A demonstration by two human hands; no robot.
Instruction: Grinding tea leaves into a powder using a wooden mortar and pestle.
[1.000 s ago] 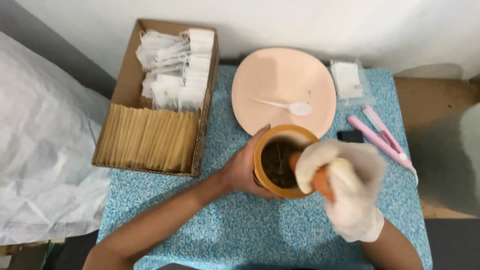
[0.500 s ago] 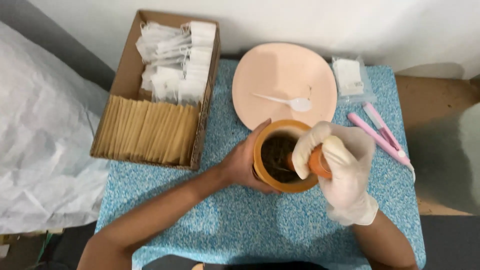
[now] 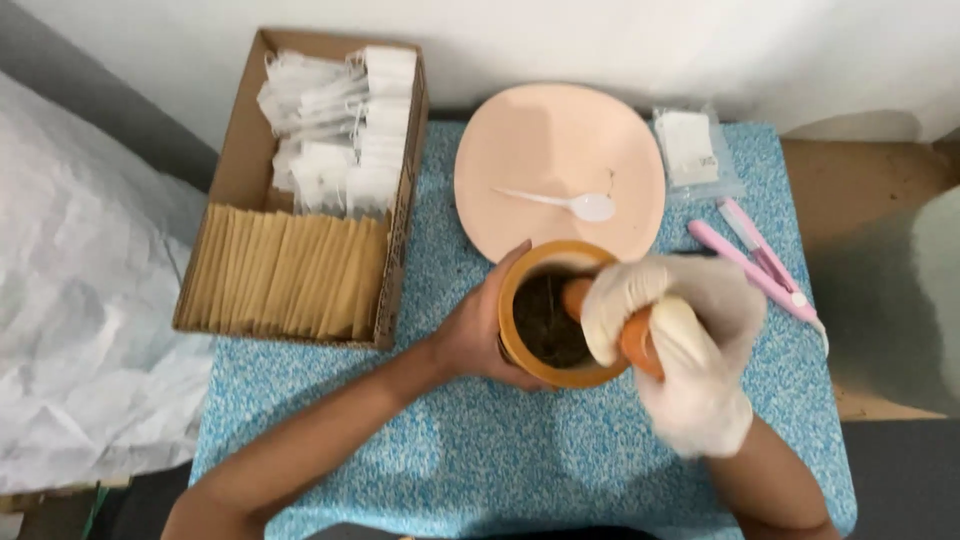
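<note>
An orange mortar (image 3: 520, 300) stands on the blue speckled table (image 3: 450, 450), with dark crushed leaves inside it. My bare left hand (image 3: 480, 335) wraps around the mortar's left side and steadies it. My right hand (image 3: 680, 340), in a white glove, grips an orange pestle (image 3: 635, 340) whose end reaches into the dark contents. The glove hides most of the pestle's shaft.
A pale pink plate (image 3: 560, 150) with a white plastic spoon (image 3: 575, 203) lies behind the mortar. A cardboard box (image 3: 240, 160) at the left holds white sachets and brown envelopes. A clear packet (image 3: 690, 150) and a pink sealer tool (image 3: 755, 260) lie at the right.
My gloved right hand has shifted the pestle around inside the mortar, from its lower right toward its upper right. The left hand stays on the mortar.
</note>
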